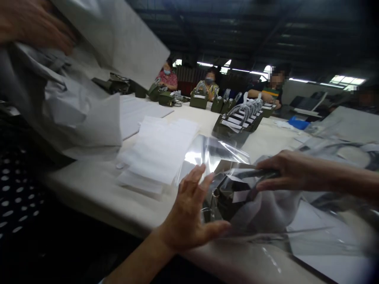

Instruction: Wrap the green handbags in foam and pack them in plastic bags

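My left hand (192,213) is open at the near edge of the table, fingers spread, palm beside a dark green handbag (227,193). White paper tags show on the handbag, and clear plastic film (204,152) lies around and behind it. From the right, my right hand (281,171) is closed, thumb and fingers pinching a dark strip at the handbag's upper side. Blur hides whether this strip is a handle or an edge. Pale, see-through wrapping (266,213) hangs below my right hand.
White sheets (166,146) lie in a stack left of the film. Green handbags with wrapped handles (242,118) stand farther back; several people sit behind. At left, a co-worker's hand (44,27) is at a large white bag (89,114). Clear plastic (334,150) lies at right.
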### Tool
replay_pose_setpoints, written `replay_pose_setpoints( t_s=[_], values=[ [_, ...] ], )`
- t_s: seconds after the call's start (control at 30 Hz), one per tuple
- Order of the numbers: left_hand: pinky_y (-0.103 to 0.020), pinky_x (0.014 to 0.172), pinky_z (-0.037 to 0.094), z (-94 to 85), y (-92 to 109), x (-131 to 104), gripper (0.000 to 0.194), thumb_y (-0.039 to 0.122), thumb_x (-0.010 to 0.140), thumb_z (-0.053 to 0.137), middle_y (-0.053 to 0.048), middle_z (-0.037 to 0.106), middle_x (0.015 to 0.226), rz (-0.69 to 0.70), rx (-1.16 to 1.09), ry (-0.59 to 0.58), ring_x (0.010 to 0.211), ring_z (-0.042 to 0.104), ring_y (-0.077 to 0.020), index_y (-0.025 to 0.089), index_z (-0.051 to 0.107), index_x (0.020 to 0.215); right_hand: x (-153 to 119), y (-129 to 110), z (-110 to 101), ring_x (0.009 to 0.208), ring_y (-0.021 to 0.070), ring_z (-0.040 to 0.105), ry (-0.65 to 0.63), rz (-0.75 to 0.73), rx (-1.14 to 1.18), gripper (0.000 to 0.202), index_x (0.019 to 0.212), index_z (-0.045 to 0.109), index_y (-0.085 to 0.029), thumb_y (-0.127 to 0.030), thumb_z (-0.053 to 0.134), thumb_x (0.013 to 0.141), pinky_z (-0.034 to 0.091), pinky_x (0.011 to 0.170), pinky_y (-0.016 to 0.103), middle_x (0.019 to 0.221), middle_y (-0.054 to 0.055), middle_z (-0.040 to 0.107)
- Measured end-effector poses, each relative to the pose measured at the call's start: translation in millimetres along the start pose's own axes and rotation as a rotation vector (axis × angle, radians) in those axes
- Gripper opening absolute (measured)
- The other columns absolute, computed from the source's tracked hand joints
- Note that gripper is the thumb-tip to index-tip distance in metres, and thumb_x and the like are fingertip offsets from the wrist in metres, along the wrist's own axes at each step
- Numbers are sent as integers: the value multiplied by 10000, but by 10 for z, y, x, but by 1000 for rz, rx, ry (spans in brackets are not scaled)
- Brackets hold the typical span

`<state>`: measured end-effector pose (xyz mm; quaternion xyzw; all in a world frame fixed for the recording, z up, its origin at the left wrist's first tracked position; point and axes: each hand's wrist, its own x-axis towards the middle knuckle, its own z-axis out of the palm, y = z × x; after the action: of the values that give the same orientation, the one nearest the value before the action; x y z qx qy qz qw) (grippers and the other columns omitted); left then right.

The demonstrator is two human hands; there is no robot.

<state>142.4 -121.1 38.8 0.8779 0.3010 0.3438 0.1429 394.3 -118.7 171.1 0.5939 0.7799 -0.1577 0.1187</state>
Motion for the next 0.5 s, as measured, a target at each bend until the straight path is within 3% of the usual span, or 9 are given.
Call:
replay_pose_setpoints(
  t_s=[0.07,0.1,0.17,0.23,0.33,0.5],
  values=[
    [-622,1045,52,-15,307,264,804,641,743,465,-154,210,1440,332,118,147,1335,97,-356,183,218,1356,22,-71,-29,560,119,474,-45,26,20,407,864,646,-149,-520,516,759,336,512,235,653,27,599],
    [-648,1031,19,-7,426,394,698,586,782,459,-126,311,1401,452,178,147,1316,174,-350,212,266,1339,23,-89,-43,566,116,465,-54,29,24,377,858,641,-140,-483,516,765,330,517,234,662,26,596],
    [-626,1047,54,16,560,632,372,375,855,449,-79,563,1149,614,285,108,1150,433,-291,209,475,1187,2,-85,-68,553,102,427,-44,26,0,337,832,632,-119,-424,500,777,308,508,229,637,18,567],
    [-524,1068,176,5,565,828,195,180,854,417,-33,628,869,737,357,57,892,556,-203,187,602,916,-53,-36,-101,541,93,387,-20,23,-45,352,846,624,-109,-424,476,795,290,501,229,603,4,527],
    [-417,1025,293,-122,463,1041,240,114,849,388,-15,611,811,795,398,47,773,546,-148,204,603,789,-159,87,-175,538,94,385,32,64,-93,423,874,624,-137,-520,464,792,284,498,230,593,-8,510],
    [-446,1014,263,-314,434,1234,212,120,850,419,-17,598,833,762,425,67,810,533,-148,214,607,821,-207,153,-195,522,87,395,20,24,-59,388,756,620,-153,-502,456,805,297,494,221,583,-7,512]
  ],
)
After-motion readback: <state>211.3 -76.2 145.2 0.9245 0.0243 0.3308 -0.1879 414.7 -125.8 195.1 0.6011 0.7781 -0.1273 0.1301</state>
